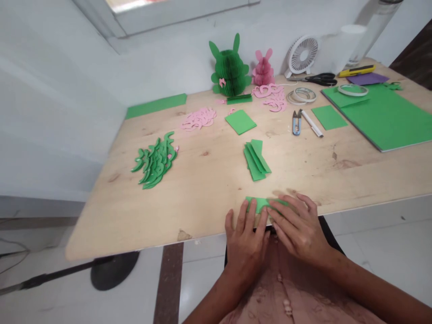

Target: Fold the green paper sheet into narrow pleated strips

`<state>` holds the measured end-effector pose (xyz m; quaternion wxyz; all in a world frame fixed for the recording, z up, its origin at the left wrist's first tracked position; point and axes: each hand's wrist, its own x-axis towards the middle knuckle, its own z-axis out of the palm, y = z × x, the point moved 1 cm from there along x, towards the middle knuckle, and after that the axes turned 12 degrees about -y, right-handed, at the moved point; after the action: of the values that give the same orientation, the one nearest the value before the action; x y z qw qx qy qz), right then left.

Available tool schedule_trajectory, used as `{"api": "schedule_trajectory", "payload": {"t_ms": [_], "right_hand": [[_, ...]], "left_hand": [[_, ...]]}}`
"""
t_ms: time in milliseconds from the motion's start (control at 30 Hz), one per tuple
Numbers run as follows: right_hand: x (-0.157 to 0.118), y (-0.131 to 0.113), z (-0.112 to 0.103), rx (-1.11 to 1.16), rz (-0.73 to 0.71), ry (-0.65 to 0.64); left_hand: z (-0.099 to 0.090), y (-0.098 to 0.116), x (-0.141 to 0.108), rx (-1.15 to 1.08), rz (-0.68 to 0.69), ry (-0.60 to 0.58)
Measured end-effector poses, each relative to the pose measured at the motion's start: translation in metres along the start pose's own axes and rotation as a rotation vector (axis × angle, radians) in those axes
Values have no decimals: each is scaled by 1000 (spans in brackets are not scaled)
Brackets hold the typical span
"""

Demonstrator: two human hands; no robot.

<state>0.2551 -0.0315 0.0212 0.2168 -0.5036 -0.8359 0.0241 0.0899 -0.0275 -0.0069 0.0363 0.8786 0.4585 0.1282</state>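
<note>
A narrow piece of green paper (261,204) lies at the table's front edge, partly covered by fingers. My left hand (247,238) rests on its left part with the fingers spread and stretched out. From the right, my right hand (299,227) lies over the paper's other end, fingers extended and slightly apart. Both hands press flat on the paper, and their fingertips nearly meet. Just beyond them sit folded green papers (257,160), and farther back a green square stack (240,122).
Green cutouts (157,162) and pink cutouts (199,119) lie to the left. Behind stand a green paper figure (231,72), a pink one (263,71) and a fan (303,55). Snips (296,123), a pen (312,123), scissors (322,79) and green sheets (388,117) are right.
</note>
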Motion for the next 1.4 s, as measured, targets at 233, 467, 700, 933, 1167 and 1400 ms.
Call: {"api": "schedule_trajectory", "payload": {"t_ms": [233,467,700,933,1167,1400], "right_hand": [[-5,1,1,-74,-55,-50],[-9,12,-2,-187,-173,-101],[-12,16,-1,-215,-229,-106],[-13,16,2,-187,-230,-83],[-16,18,7,-152,-210,-34],[-17,15,10,-138,-182,-4]], "left_hand": [[-1,0,-1,-1,3,-8],[-1,-1,-2,36,16,-45],[-12,-21,-9,107,6,-37],[-36,-43,-16,148,-42,-116],[-37,-34,5,62,172,-61],[-7,-24,6,143,314,-92]]}}
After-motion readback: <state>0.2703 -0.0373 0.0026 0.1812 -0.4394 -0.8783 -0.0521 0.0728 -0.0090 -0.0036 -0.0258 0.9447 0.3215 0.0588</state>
